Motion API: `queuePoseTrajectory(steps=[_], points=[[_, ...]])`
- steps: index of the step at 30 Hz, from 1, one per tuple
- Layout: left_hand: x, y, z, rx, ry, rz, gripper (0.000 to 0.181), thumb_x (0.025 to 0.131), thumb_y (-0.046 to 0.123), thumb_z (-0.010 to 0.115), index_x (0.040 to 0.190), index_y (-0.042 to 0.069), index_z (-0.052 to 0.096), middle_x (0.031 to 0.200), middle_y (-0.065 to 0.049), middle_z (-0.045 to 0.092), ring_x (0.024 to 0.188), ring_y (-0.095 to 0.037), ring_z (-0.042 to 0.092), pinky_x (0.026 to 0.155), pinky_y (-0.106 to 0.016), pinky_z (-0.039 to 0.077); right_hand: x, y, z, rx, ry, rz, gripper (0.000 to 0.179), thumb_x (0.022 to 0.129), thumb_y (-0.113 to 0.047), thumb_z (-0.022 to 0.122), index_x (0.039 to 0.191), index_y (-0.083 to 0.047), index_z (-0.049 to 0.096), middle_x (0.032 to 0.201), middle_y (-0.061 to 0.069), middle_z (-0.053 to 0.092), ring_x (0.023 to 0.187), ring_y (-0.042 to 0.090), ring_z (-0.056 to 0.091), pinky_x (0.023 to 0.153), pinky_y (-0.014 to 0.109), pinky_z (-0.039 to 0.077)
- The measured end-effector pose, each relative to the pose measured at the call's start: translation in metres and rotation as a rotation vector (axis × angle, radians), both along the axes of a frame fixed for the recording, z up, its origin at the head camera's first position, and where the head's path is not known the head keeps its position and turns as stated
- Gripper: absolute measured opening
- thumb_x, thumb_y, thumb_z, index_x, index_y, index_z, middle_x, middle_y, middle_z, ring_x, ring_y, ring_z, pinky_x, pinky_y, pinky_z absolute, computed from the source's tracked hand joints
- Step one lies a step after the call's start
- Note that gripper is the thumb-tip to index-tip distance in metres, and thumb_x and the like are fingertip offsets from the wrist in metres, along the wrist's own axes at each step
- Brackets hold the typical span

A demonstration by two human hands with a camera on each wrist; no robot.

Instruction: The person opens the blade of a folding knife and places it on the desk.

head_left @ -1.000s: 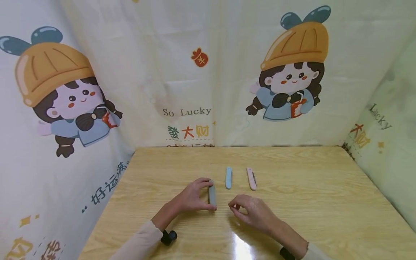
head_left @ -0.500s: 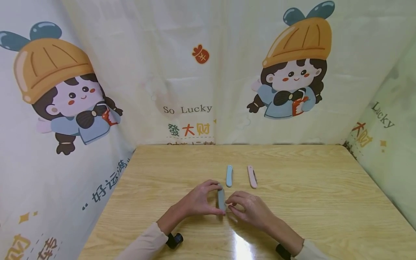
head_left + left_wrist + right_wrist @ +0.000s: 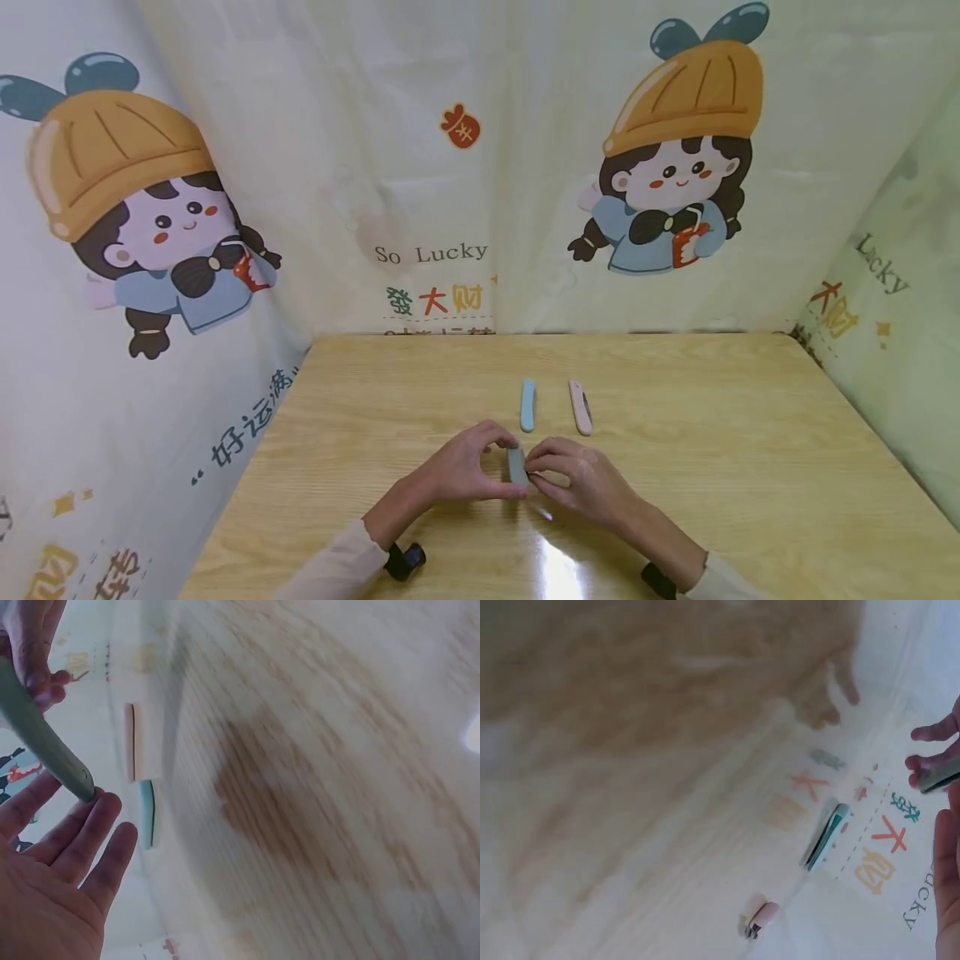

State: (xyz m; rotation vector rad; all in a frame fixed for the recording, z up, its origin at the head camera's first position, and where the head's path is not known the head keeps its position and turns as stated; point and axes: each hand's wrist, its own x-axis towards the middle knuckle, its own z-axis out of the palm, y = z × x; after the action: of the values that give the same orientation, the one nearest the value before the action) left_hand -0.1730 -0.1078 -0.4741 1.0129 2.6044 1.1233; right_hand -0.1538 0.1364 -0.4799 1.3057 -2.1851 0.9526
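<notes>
A grey-green folding knife (image 3: 517, 468) is held on edge over the table by my left hand (image 3: 471, 468), thumb at its near end and fingertips at its far end. My right hand (image 3: 581, 482) has thumb and fingertips pinched against the knife's right side, where the blade folds in. In the left wrist view the curved handle (image 3: 46, 742) slants down to my left fingertips, with the right hand (image 3: 34, 652) at its upper part. The right wrist view shows only one end of the knife (image 3: 939, 775). Most of the blade is hidden.
Beyond the hands, a light-blue folding knife (image 3: 528, 407) and a pink folding knife (image 3: 580, 408) lie side by side on the wooden table (image 3: 712, 467). A printed curtain (image 3: 540, 167) hangs along the back and both sides. The table reflects a bright light near the front.
My left hand has carried the grey-green knife rightward to the right hand and turned it a little. The right fingertips have come up against the knife. The other two knives stayed put.
</notes>
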Motion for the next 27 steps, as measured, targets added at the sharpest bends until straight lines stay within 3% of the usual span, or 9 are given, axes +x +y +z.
queuePoseTrajectory(steps=[4,8,15,17,22,27], points=[[0.0021,0.0010,-0.0020,0.077,-0.123,-0.016,0.048,0.089,0.052,0.075,0.121,0.020,0.062,0.117,0.011,0.059,0.110,-0.016,0.058,0.092,-0.036,0.051,0.0001,0.0005,0.0015,-0.021,0.010,0.021,0.030,0.071,0.007,0.088,0.095,-0.007,0.077,0.103,-0.002,0.070,0.091,0.014,0.069,0.079,0.018,0.053],[0.0019,0.0009,-0.0025,0.133,-0.193,-0.030,0.037,0.093,0.043,0.074,0.119,0.019,0.062,0.114,0.010,0.060,0.108,-0.015,0.059,0.091,-0.034,0.052,-0.0011,-0.0007,0.0026,-0.030,0.038,0.037,0.032,0.071,0.008,0.088,0.096,-0.008,0.076,0.102,-0.002,0.070,0.091,0.013,0.069,0.078,0.017,0.053],[0.0010,0.0015,-0.0009,0.207,-0.313,-0.072,0.028,0.100,0.035,0.066,0.118,0.014,0.063,0.112,0.006,0.063,0.105,-0.011,0.061,0.090,-0.031,0.052,-0.0037,-0.0015,0.0044,-0.027,0.053,0.051,0.008,0.091,-0.005,0.075,0.096,-0.009,0.071,0.098,-0.004,0.069,0.089,0.009,0.067,0.078,0.018,0.053],[0.0013,0.0010,0.0004,0.215,-0.345,-0.066,0.028,0.102,0.036,0.062,0.118,0.013,0.063,0.112,0.006,0.063,0.106,-0.012,0.061,0.090,-0.031,0.052,-0.0041,-0.0016,0.0055,-0.034,0.046,0.049,0.001,0.097,-0.010,0.068,0.097,-0.009,0.070,0.098,-0.003,0.070,0.089,0.010,0.067,0.077,0.019,0.054],[0.0008,-0.0018,0.0008,0.212,-0.374,-0.089,0.036,0.105,0.043,0.051,0.120,0.014,0.064,0.114,0.002,0.065,0.109,-0.016,0.061,0.091,-0.034,0.051,-0.0041,-0.0014,0.0067,-0.047,0.024,0.059,0.004,0.100,-0.010,0.065,0.101,-0.009,0.068,0.099,-0.002,0.069,0.089,0.010,0.066,0.076,0.022,0.055],[-0.0010,-0.0045,-0.0024,0.274,-0.450,-0.164,0.052,0.108,0.047,0.038,0.121,0.003,0.062,0.113,-0.009,0.065,0.108,-0.029,0.064,0.091,-0.039,0.053,-0.0008,-0.0019,0.0072,-0.060,-0.130,0.085,0.014,0.094,0.003,0.067,0.102,-0.008,0.063,0.098,0.000,0.068,0.087,0.011,0.065,0.074,0.023,0.055]])
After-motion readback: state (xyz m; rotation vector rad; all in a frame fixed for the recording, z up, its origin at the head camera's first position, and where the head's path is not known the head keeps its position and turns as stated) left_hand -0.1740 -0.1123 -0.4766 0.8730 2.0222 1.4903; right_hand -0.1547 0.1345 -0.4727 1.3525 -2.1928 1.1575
